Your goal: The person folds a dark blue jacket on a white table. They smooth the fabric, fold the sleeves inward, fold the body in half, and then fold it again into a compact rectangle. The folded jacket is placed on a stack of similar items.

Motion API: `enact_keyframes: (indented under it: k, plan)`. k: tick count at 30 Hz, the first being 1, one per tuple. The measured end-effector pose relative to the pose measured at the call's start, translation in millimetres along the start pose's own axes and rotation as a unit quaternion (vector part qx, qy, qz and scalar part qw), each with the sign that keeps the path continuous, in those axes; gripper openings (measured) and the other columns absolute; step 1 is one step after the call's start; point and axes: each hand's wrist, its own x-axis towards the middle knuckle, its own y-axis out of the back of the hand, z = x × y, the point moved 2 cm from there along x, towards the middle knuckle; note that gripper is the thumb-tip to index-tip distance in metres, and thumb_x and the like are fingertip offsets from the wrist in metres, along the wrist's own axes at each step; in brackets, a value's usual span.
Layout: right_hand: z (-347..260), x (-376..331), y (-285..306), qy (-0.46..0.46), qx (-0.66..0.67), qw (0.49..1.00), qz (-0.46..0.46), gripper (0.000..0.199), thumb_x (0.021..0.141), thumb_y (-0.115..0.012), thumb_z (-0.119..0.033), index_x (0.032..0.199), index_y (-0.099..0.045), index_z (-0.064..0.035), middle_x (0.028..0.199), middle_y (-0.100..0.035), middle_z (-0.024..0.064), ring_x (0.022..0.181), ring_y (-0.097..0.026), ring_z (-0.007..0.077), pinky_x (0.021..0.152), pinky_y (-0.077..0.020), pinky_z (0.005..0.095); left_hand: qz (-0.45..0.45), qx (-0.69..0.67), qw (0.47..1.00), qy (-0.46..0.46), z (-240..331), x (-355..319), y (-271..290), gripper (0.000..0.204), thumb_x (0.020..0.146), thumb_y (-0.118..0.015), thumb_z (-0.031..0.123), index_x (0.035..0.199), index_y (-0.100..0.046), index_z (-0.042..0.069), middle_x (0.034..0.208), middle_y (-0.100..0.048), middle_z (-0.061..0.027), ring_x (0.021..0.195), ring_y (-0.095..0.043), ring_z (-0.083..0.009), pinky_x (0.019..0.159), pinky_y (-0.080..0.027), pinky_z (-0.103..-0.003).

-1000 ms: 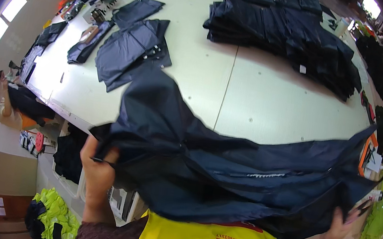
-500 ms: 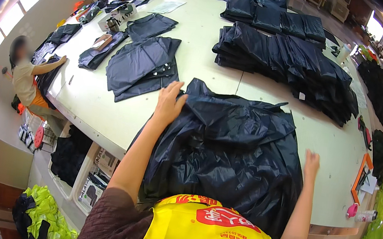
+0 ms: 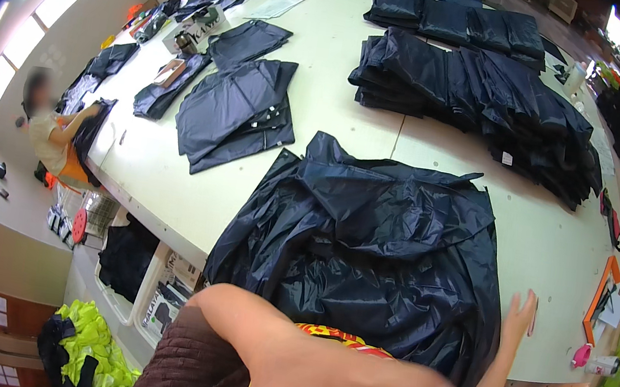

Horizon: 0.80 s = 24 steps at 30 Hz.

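A black, shiny garment [image 3: 374, 241] lies crumpled and partly folded on the table in front of me, its far edge uneven. My left hand [image 3: 316, 382] is close to the camera, above the yellow apron I wear, off the garment. Its fingers are stretched out, partly blurred and cut by the lower edge, with nothing seen in them. Just right of the garment, my right hand [image 3: 517, 319] is raised with its fingers apart and holds nothing. A thin reddish thing beside that hand is too small to name.
Black folded garments lie in a long stack [image 3: 478, 106] at the back right and a smaller pile [image 3: 234, 113] at the left. An orange frame [image 3: 599, 302] and a bottle [image 3: 602, 365] line the right edge. Two people work beyond the table's left and far edges.
My left hand has left the garment's far left corner and come back toward my body. My right hand has moved slightly right and down, its fingers opening out.
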Motion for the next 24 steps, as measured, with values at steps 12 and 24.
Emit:
enact_keyframes:
  k: [12,24]
  plan:
    - [-28.2,-90.9,-38.1,0.043,-0.289,0.955,-0.053,0.079,0.082,-0.054,-0.057,0.139,-0.036,-0.0067,0.145,-0.030,0.0214,0.133,-0.027,0.0391,0.101,-0.0221,0.0599,-0.304,0.657,0.452,0.521,-57.8,-247.2,171.0,0.085,0.071,-0.071,0.042,0.138,-0.034,0.004,0.142,-0.034,-0.0196,0.132,-0.030,-0.0346,0.106,-0.022,-0.049]
    - [-131.4,-52.9,-30.2,0.242,-0.026,0.967,-0.079,0.048,0.071,-0.070,-0.016,0.113,-0.056,0.0002,0.119,-0.055,0.0207,0.111,-0.052,0.0365,0.095,-0.0410,0.0425,-0.234,0.667,0.638,0.306,-89.0,-203.3,159.0,0.051,0.076,-0.068,0.015,0.124,-0.053,0.008,0.127,-0.051,-0.0134,0.121,-0.045,-0.0303,0.103,-0.031,-0.043]
